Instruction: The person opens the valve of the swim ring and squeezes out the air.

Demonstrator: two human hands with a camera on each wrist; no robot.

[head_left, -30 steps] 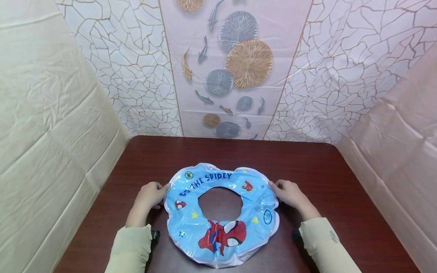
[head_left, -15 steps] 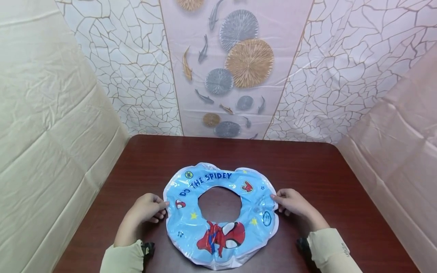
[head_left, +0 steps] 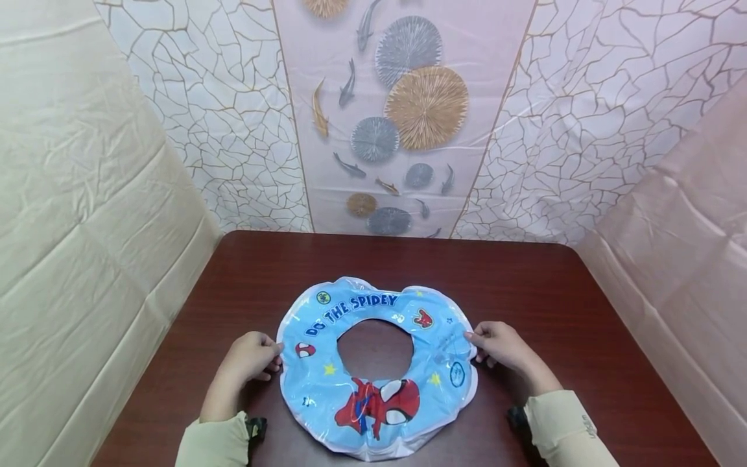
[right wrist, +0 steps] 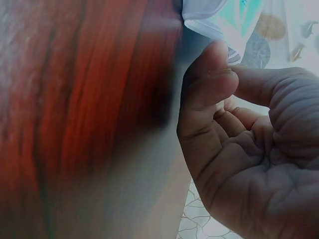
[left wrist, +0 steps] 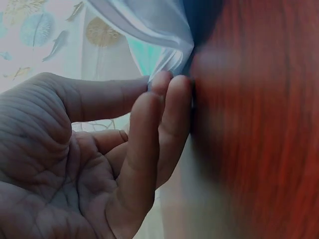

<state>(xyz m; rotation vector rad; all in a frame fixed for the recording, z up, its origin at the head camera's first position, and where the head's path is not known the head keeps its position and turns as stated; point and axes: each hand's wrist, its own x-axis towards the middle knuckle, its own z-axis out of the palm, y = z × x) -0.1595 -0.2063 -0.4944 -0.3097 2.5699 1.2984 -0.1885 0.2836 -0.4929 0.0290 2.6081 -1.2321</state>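
A blue inflatable swim ring with a white edge, a red cartoon figure and lettering lies on the table, slightly wrinkled and soft-looking. My left hand pinches its left edge between thumb and fingers. On the opposite side my right hand pinches the right edge. In the left wrist view the thumb and fingertips of the left hand meet at the white seam of the ring. The right wrist view has the right hand gripping the ring's rim the same way.
The dark red-brown table reaches back to a patterned wall cloth. Pale cloth walls rise on the left and right sides.
Both hands have shifted down along the ring's edges, towards the person, and pinch it lower. In the last half second the ring's left edge has been drawn slightly outward to the left.
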